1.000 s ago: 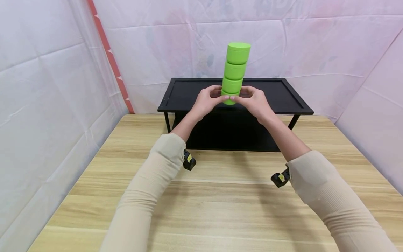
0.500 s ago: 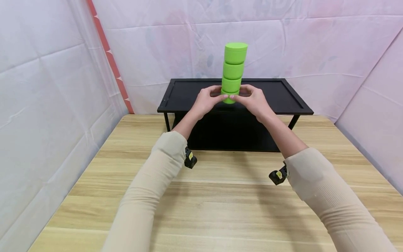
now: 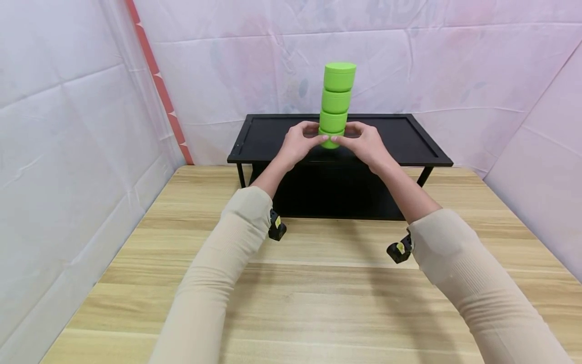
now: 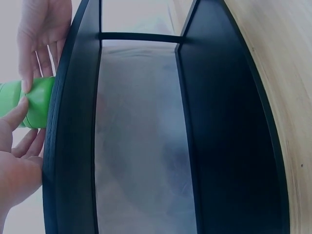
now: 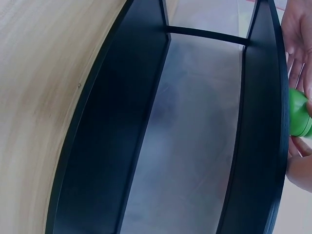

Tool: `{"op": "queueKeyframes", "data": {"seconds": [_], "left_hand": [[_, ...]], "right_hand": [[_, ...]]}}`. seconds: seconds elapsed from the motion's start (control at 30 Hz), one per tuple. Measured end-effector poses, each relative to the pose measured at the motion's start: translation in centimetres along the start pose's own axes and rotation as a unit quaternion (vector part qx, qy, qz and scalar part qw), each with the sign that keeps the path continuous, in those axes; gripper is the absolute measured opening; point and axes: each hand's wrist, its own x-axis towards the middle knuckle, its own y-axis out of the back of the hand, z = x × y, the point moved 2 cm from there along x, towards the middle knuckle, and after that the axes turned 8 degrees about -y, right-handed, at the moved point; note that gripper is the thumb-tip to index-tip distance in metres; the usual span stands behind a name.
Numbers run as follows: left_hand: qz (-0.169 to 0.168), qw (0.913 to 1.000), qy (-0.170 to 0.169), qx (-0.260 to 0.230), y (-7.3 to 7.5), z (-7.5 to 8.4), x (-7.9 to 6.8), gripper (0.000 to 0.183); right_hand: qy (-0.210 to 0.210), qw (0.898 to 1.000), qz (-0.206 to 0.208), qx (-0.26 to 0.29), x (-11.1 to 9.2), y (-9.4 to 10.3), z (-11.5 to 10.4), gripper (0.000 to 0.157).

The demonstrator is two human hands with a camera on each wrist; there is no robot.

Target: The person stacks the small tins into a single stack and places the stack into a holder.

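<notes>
A bright green stack of round tubs (image 3: pixel 336 101), several tiers tall, stands nearly upright, leaning slightly right at the top. My left hand (image 3: pixel 297 144) grips its lowest tier from the left, thumb across the front and fingers behind. From the right, my right hand (image 3: pixel 364 144) holds the same tier, the two thumbs almost meeting. The base of the stack is right at the front part of the black rack's top shelf (image 3: pixel 382 134). In the left wrist view, the green tub (image 4: pixel 39 102) appears beside the shelf edge between both hands. Fingers behind the stack are partly hidden.
The two-tier black rack has a lower shelf (image 3: pixel 336 192) beneath the top one. It stands at the back of a wooden table (image 3: pixel 309 313). White cloth walls (image 3: pixel 82 151) close in behind and at both sides, with a red strip (image 3: pixel 159 83) at the left corner.
The stack has shifted slightly left and down and tilts less than before. Both hands keep their grip on it, and the forearms have moved a little forward.
</notes>
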Motion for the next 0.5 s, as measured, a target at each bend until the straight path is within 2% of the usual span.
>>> {"op": "queueKeyframes", "data": {"seconds": [0.5], "left_hand": [[-0.004, 0.9992, 0.015, 0.037, -0.1, 0.4, 1.1, 0.043]], "right_hand": [[-0.006, 1.0, 0.006, -0.004, 0.7, 0.1, -0.1, 0.057]]}}
